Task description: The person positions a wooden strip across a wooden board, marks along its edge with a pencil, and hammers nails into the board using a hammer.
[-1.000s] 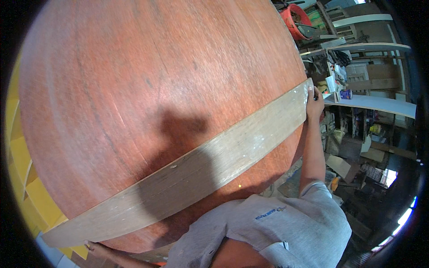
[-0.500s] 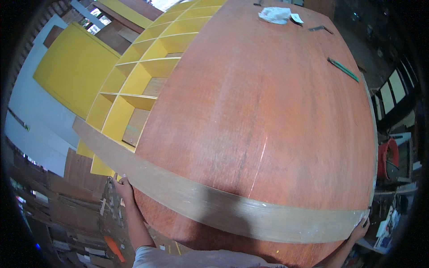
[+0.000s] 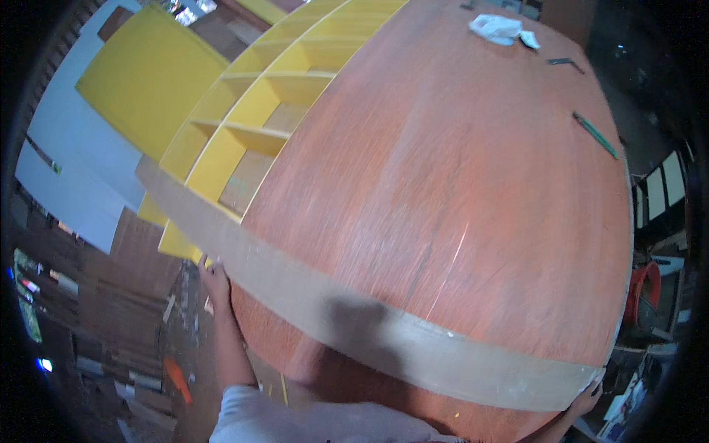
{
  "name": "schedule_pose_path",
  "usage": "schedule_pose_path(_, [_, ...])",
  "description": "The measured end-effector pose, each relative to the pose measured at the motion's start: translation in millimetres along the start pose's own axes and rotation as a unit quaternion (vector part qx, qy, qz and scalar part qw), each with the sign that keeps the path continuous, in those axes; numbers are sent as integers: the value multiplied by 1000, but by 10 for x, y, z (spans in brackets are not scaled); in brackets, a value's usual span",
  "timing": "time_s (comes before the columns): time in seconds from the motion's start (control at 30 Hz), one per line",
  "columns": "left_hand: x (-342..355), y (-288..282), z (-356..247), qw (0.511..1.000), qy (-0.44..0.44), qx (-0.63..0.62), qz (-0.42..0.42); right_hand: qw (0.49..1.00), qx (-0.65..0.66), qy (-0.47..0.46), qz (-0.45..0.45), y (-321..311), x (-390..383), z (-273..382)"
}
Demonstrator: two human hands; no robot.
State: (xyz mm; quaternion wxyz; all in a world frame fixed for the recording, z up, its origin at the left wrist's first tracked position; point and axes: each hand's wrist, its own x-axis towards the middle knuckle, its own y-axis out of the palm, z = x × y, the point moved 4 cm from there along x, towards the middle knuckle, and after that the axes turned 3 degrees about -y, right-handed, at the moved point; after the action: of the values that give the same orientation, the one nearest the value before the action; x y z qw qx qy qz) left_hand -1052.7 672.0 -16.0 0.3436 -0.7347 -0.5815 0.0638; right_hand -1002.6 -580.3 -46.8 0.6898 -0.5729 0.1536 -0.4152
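A long grey-brown wooden plank [image 3: 340,310] lies crosswise on a large reddish plywood sheet [image 3: 428,162], its left end reaching over a yellow compartmented frame [image 3: 236,170]. My left hand [image 3: 216,280] grips the plank's lower edge toward the left, beside the yellow frame. At the plank's right end, near the sheet's corner, my right hand [image 3: 585,395] is closed round its edge. A head-shaped shadow falls across the middle of the plank.
A green tool [image 3: 594,134], a dark angled tool [image 3: 567,63] and a white plastic bag [image 3: 495,28] rest farther up the sheet. Yellow [image 3: 140,81] and white [image 3: 81,177] panels stand at left; a red bucket [image 3: 642,292] is at right.
Over the last second the view has swung left, revealing the yellow frame and the sheet's far end. Both hands stay on the plank; in the last half second it shifts slightly in view.
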Motion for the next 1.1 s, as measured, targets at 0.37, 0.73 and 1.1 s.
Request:
schedule_pose_path(0.37, [-44,66,-294,1000,-23,12,10,998,-65,2,-2,-161,117,-47])
schedule_pose_path(0.73, [-113,-39,-241,997,-73,3,26,975,4,-161,-155,-597,-539,1125])
schedule_pose_path(1.1, [-1580,372,-2742,859,194,262,395,1000,-11,-15,7,-164,20,90])
